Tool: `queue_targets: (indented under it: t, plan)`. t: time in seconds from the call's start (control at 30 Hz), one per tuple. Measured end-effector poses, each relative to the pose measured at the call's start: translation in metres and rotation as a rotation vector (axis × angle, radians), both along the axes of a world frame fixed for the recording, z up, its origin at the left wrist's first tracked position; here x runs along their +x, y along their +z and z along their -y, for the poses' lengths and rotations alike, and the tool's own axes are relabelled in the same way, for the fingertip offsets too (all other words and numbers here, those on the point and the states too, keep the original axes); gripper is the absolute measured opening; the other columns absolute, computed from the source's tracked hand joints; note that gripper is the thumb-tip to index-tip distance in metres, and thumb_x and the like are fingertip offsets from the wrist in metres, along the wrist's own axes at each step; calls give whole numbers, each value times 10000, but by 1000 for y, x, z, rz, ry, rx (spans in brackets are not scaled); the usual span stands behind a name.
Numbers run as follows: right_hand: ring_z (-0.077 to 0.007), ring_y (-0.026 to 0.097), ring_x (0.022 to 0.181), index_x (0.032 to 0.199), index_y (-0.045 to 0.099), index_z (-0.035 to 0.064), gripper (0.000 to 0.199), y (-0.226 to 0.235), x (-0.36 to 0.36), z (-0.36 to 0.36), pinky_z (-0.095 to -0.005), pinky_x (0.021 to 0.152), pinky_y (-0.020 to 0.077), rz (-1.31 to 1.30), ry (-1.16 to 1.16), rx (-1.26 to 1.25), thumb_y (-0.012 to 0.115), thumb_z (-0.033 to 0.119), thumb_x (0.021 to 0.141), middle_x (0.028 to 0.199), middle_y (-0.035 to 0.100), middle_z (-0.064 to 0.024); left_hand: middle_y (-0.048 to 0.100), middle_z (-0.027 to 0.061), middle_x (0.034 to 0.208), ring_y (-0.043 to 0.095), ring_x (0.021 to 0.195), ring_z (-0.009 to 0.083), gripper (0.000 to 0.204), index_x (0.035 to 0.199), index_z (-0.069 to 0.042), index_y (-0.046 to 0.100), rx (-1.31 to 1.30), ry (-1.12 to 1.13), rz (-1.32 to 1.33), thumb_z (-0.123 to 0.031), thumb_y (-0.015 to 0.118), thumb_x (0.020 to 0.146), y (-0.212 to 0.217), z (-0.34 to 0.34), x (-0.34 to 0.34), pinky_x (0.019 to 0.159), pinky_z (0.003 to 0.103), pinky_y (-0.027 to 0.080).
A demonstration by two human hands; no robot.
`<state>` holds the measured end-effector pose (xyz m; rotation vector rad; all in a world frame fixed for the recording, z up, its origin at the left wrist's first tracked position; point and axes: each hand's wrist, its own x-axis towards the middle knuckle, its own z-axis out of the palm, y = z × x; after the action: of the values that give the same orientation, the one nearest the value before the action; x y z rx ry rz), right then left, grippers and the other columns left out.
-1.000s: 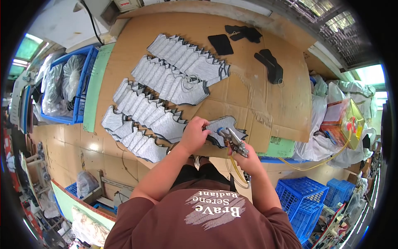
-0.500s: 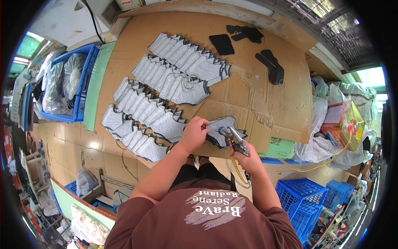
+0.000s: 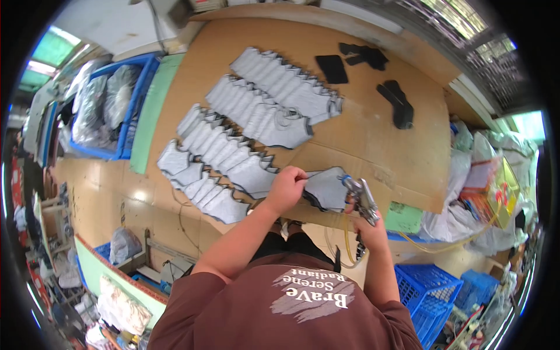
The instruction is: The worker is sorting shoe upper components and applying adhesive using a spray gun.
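Observation:
A grey fabric piece with dark edging (image 3: 328, 188) lies near the front edge of the cardboard. At its left end, the fingers of my left hand (image 3: 286, 191) are closed in a pinch on it. My right hand (image 3: 374, 228) is wrapped around the grip of a metal spray gun (image 3: 364, 203), whose blue-ringed nozzle end is at the fabric's right edge. A yellowish hose (image 3: 347, 233) hangs below the gun. Overlapping rows of similar grey pieces (image 3: 256, 114) spread to the left and beyond my left hand, with a loop of string on one row.
Brown cardboard (image 3: 373, 137) covers the table. Black fabric pieces (image 3: 396, 105) lie at its far right. A blue crate of plastic bags (image 3: 125, 131) stands left; white bags (image 3: 446, 198) and a yellow box (image 3: 501, 186) are right. Blue crates (image 3: 429, 286) stand low right.
The whole view has shifted slightly. My right hand has moved the spray gun rightward, from over the fabric piece to its right edge. More of the piece shows now. My left hand stays at its left end.

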<state>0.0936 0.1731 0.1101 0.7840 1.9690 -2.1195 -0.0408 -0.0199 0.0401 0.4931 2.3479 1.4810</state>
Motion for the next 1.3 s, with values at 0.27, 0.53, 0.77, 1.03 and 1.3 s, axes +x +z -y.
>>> queue_targets:
  t: [0.27,0.53,0.77,1.03,1.3]
  plan:
    - [-40,434,558,1053,552,19,409,6,6,0,-190,492,374,25,8,-30,448,-14,659,893,592,-22,560,1,724,525,629,88,49,830,-43,574,42,610,224,-59,538,802,-13,172,-50,579,224,451]
    - [-37,444,591,1083,524,46,376,3,-3,4,-188,493,379,24,198,-21,479,14,711,864,563,15,594,57,862,547,705,118,241,1002,37,563,-233,847,-3,-120,567,819,-30,313,-101,629,252,452]
    - [-88,473,760,984,542,21,258,4,-6,14,-232,709,390,42,184,0,496,-9,732,824,533,11,606,86,856,576,739,188,127,906,-33,599,-106,454,10,-67,583,784,-6,151,-61,663,293,464]
    - [-95,479,762,940,523,12,239,-1,-11,21,-229,705,388,42,152,-8,490,-16,705,781,534,-5,528,123,909,501,871,260,283,983,19,578,-2,-188,-75,-87,624,724,-1,0,-15,768,338,410]
    - [-101,483,749,930,516,9,232,-4,-8,15,-238,721,390,61,125,-21,476,-26,705,764,529,-3,549,153,872,512,858,318,301,913,17,589,25,-153,-64,-57,671,633,-6,-11,-12,759,373,411]
